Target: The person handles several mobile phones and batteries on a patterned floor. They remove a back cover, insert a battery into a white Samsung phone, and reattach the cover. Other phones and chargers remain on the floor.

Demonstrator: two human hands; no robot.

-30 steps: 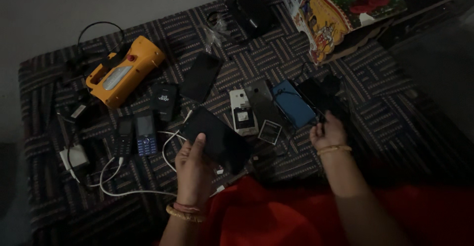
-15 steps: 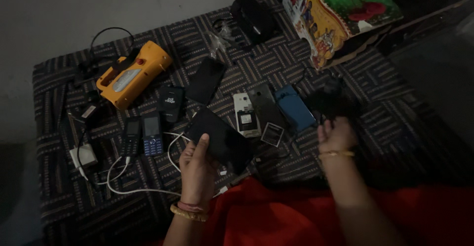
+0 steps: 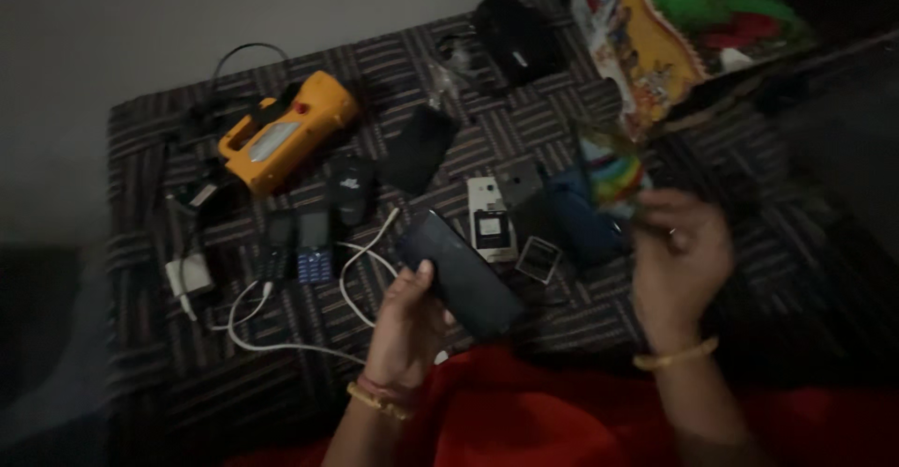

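A dark, flat smartphone [image 3: 461, 273] lies tilted on a striped woven mat [image 3: 562, 120], its near end held by the left hand [image 3: 409, 325], whose fingers [image 3: 423, 275] close around its edge. The right hand [image 3: 676, 266] is raised just right of it, fingers curled around a small, blurred, multicoloured packet [image 3: 613, 178]; what it is cannot be told.

Just beyond the smartphone lie a white opened phone body [image 3: 489, 216], a small square battery [image 3: 537, 260] and a blue phone [image 3: 585, 223]. To the left are two small keypad phones [image 3: 300, 245], a looping white cable [image 3: 309, 322] and a white charger plug [image 3: 190, 273]. Farther back sit a yellow torch-like lamp [image 3: 286, 130], a black phone [image 3: 419, 147] and a black pouch [image 3: 515, 36].

At the far right corner stands a large box [image 3: 655, 41], brightly printed in yellow, green and red, leaning over the mat's edge.

The light is dim and the parts are crowded close together. The smartphone is gripped by one end only, so it could slip or swing down onto the loose battery. The white cable runs close under the left wrist and might snag and drag the small phones.
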